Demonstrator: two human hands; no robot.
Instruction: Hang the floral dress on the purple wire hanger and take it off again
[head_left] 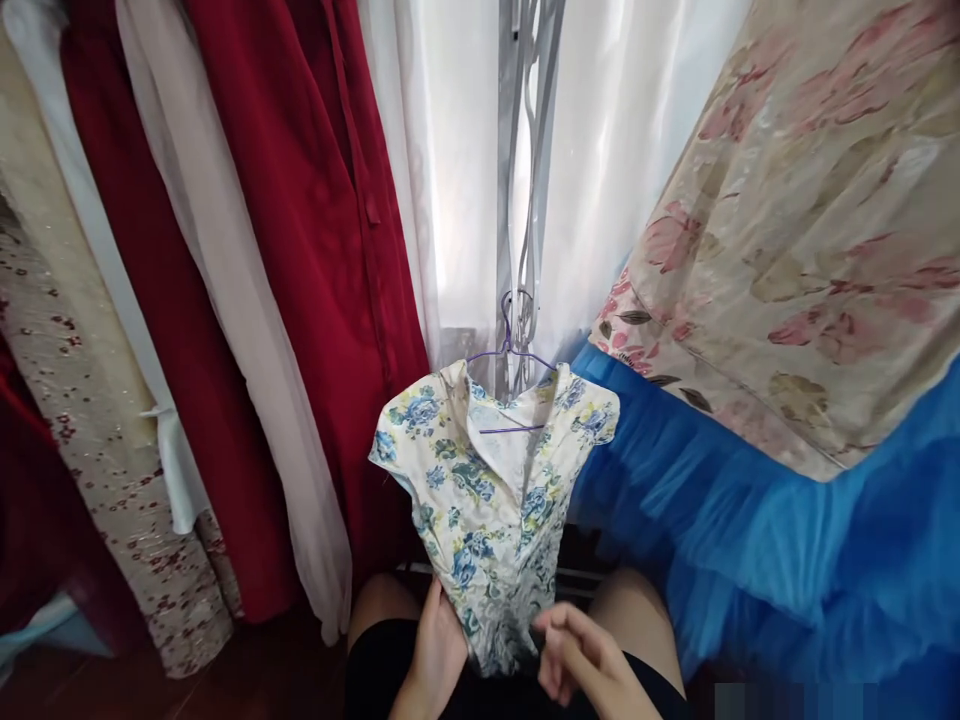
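Head view, the only one. A small floral dress (pixel 491 490), white with blue and yellow flowers, is seen hanging on a purple hanger (pixel 510 350), which is hooked on a white stand (pixel 521 150) in front of a sheer curtain (pixel 442 150). The lower part of the dress is held low in the frame, above the person's knees. The left hand (pixel 439 650) is closed on the hem at its left edge, so that grip is counted as holding the dress. The right hand (pixel 581 660) is seen with curled fingers just beside the right of the hem; whether fabric is pinched in that grip cannot be told.

Step judged: the bottom of the hung dress is being gathered or straightened. Further handling is judged to call for a firm two-handed hold on the hem and a gentle pull, since the hanger is only hooked and the dress is loosely draped on it.

Around it, red garments (pixel 315 250) and a beige sequined fabric (pixel 112 450) are hung at left. Blue tulle (pixel 750 540) is pressed against the dress's right side, with a pale rose-print fabric (pixel 810 220) above it. Room at either side is limited by these.
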